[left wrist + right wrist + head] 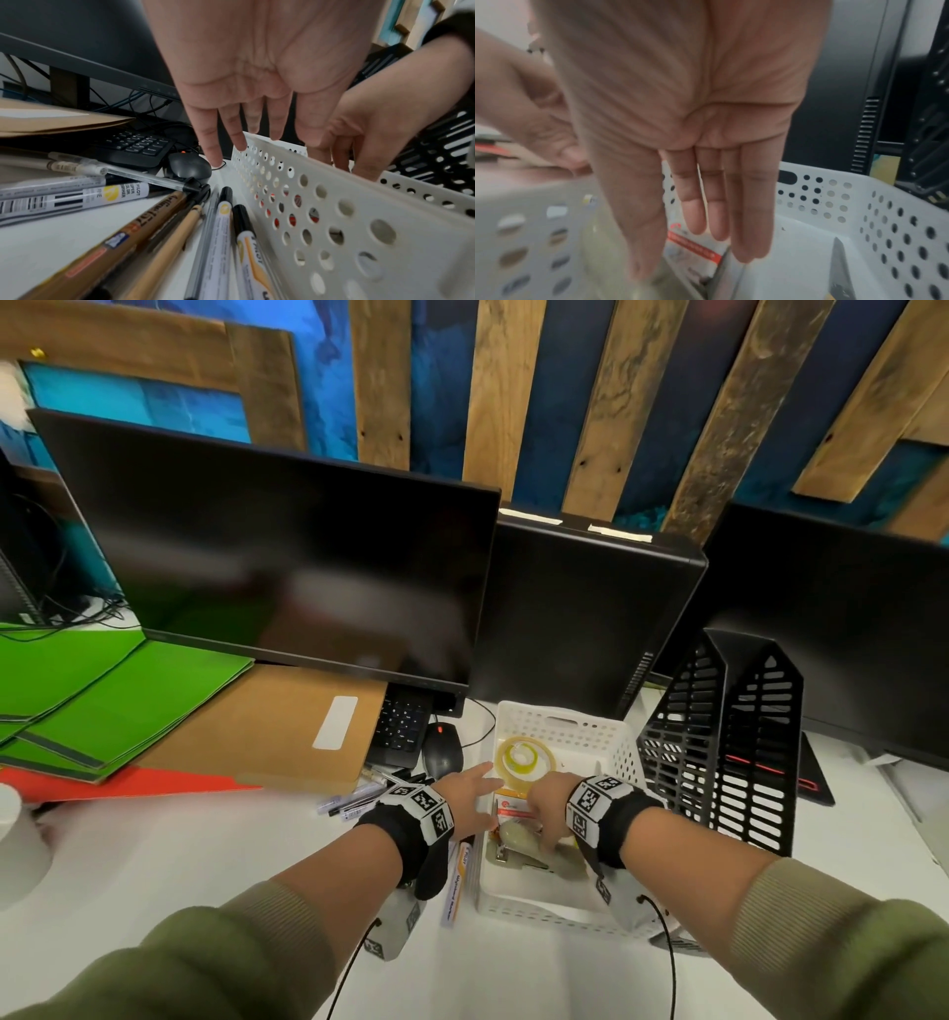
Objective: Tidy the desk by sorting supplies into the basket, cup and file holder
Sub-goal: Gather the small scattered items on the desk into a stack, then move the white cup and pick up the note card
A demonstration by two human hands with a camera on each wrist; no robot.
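A white perforated basket stands at the desk's middle, holding a clear tape roll, an orange-labelled packet and a pale green stapler-like thing. My right hand reaches down into the basket with straight fingers over the packet, holding nothing. My left hand hovers open over the basket's left rim, its fingers spread and empty. Several pens and markers lie loose just left of the basket.
A black mesh file holder stands right of the basket. Green, brown and red folders lie at the left under a monitor. A keyboard and a mouse sit behind the pens. A white cup is far left.
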